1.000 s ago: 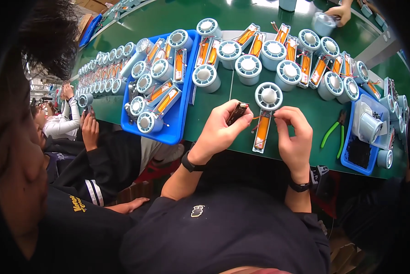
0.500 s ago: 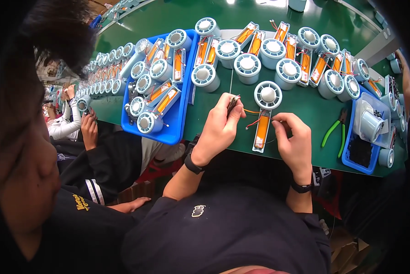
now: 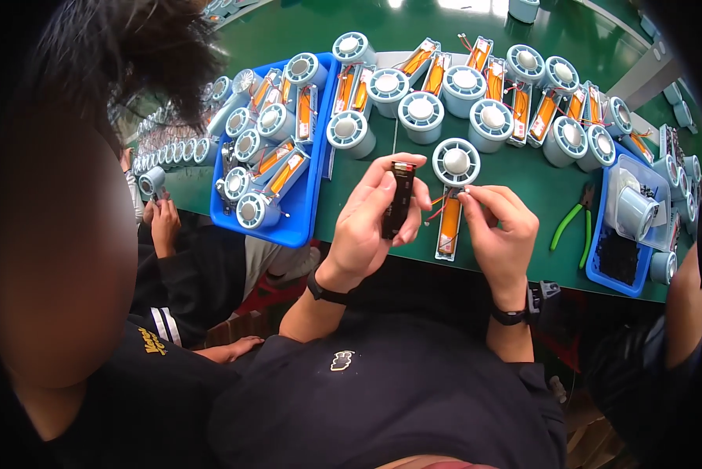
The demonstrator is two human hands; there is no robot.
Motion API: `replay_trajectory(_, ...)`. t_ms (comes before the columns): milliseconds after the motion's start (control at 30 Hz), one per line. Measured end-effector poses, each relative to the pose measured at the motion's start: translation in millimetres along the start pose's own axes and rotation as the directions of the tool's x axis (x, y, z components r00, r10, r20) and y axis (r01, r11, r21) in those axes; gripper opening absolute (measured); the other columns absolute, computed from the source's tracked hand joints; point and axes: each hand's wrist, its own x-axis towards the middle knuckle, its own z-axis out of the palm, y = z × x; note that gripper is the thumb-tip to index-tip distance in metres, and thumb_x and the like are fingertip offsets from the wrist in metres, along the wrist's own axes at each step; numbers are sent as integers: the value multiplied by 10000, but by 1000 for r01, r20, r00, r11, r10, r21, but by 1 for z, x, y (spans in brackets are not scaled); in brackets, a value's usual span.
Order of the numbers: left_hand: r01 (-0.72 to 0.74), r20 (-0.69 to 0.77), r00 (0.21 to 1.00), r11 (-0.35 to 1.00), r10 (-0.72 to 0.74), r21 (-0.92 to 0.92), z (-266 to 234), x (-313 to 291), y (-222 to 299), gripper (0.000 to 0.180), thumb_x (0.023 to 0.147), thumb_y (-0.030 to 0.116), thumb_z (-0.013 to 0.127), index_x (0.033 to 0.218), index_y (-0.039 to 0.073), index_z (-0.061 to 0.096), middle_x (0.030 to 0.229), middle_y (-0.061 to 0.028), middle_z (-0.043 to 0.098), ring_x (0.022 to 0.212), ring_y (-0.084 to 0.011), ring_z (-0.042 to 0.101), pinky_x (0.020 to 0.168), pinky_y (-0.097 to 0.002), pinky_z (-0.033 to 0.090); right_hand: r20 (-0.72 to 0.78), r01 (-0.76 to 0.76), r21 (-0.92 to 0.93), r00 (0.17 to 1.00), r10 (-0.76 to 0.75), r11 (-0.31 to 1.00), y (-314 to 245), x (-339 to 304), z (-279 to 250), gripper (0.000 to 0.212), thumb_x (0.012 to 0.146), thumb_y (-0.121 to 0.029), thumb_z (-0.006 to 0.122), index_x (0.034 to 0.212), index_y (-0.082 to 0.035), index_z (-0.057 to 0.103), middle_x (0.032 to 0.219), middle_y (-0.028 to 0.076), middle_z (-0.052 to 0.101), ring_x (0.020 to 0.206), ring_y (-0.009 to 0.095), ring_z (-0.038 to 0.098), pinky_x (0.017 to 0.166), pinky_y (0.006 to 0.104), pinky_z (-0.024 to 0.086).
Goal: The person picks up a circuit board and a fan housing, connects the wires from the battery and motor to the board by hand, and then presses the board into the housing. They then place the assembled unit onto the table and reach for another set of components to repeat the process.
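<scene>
My left hand [image 3: 357,228] holds a narrow black circuit board [image 3: 399,202], upright between thumb and fingers, its long face turned to view. Just right of it, at the table's near edge, lies a light-blue handheld fan body [image 3: 456,162] with a round slotted head. An orange-wrapped battery [image 3: 449,227] fills its open handle, which points toward me. Thin red and orange wires come out where handle meets head. At that spot my right hand [image 3: 509,238] pinches a wire end between thumb and forefinger; the fingertips largely cover it.
A blue tray [image 3: 317,176] of similar fan bodies stands at left. More fan bodies [image 3: 421,113] line the table behind. To the right lie green-handled cutters [image 3: 574,227] and a blue bin [image 3: 632,285] with small black parts. Co-workers sit close on the left; an arm shows at far right.
My left hand has turned, bringing the circuit board's long face into view. My right fingertips have moved slightly up and left, onto the wires below the fan head.
</scene>
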Motion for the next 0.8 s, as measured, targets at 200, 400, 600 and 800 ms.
replay_trajectory(200,52,-80,996,996,-46,78,-6,7,-10,406,1129,268,375,1416,-5,465,1082,-138,640,669,-109,534,552,-236,398,-15,-190,164,981,195,968,6,-4,8,122,943,-31,728,1045,37,724,854,32,714,669,46,596,604,210,452)
replay_trajectory(400,45,-62,998,972,-32,232,-11,7,-13,380,1128,250,386,1386,-2,506,1147,-138,651,716,-87,544,572,-218,410,170,-360,255,930,325,898,17,3,-13,114,985,-39,662,1078,28,670,913,46,717,781,57,639,653,200,472)
replay_trajectory(600,10,-71,997,975,6,222,-9,3,-6,289,1115,194,445,1320,25,558,1085,-63,681,674,-52,532,570,-193,418,258,-362,247,919,299,899,21,6,-20,111,1001,-67,643,1077,13,658,892,42,712,756,64,637,643,208,479)
replay_trajectory(800,-178,217,976,584,3,792,9,-11,-17,232,1073,106,509,1262,4,597,997,-105,751,613,-100,565,595,-250,468,311,-444,307,883,352,842,15,10,-21,120,1016,-91,626,1094,0,634,813,29,693,662,59,606,587,201,463)
